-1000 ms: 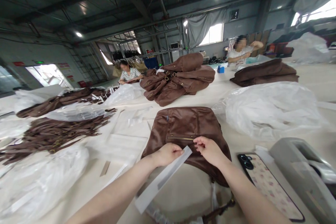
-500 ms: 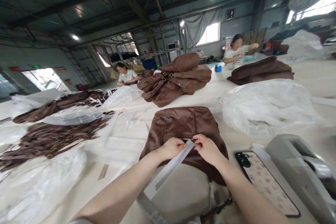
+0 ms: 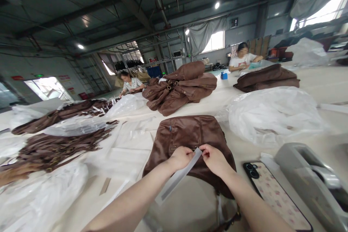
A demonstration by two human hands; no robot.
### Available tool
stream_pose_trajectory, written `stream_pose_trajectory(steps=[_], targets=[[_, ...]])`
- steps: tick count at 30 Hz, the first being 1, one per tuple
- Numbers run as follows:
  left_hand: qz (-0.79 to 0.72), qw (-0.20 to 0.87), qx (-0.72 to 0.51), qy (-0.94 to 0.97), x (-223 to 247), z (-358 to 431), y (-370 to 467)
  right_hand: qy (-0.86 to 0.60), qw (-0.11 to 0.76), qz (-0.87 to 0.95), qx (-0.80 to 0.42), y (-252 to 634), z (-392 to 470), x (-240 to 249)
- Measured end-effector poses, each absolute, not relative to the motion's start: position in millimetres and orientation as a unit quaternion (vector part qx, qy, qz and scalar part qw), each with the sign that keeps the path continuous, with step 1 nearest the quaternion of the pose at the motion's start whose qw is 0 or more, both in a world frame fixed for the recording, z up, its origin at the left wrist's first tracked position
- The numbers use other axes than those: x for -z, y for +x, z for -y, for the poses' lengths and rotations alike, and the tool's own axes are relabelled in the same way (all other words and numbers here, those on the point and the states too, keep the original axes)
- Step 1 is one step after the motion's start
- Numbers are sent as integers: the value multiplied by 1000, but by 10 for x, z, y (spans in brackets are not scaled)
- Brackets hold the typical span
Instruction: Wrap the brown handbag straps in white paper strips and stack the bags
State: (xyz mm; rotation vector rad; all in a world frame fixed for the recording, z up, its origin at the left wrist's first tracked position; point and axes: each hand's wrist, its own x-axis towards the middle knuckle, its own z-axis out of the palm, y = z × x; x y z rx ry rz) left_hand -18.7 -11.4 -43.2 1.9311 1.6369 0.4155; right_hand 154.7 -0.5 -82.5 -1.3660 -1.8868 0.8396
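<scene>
A brown bag (image 3: 187, 130) lies flat on the pale table in front of me, its zipper running across the middle. My left hand (image 3: 182, 157) is closed on the upper part of a whitish translucent strip (image 3: 178, 178), over the bag's zipper. The strip slants down to the left, past the bag's lower edge. Close beside it, my right hand (image 3: 213, 157) is pinched at the strip's upper end by the zipper; what exactly its fingertips hold is too small to make out.
Brown bags (image 3: 182, 88) are heaped beyond. Brown straps (image 3: 62, 145) and clear plastic lie left, with another person's hand (image 3: 19, 172) there. At right are a plastic bundle (image 3: 272, 116), a phone (image 3: 277, 192) and a grey tape dispenser (image 3: 307, 177). Two people sit farther back.
Another person's hand has appeared at the left edge by the straps. The view has shifted slightly. My two hands remain together at the zipper, fingertips slightly closer.
</scene>
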Motion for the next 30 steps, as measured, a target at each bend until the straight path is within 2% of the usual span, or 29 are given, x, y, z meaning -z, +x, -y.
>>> stream_pose_trajectory(steps=[12, 20, 25, 30], targets=[[-675, 214, -187, 681, 535, 130, 27, -533, 343, 683, -363, 1536, 42, 757], [-661, 239, -235, 671, 591, 108, -45, -545, 295, 547, -564, 1392, 116, 749], [-658, 236, -250, 670, 615, 188, -61, -516, 328, 484, -626, 1290, 133, 798], [-659, 150, -266, 687, 564, 362, -2, -514, 367, 450, -631, 1283, 123, 857]])
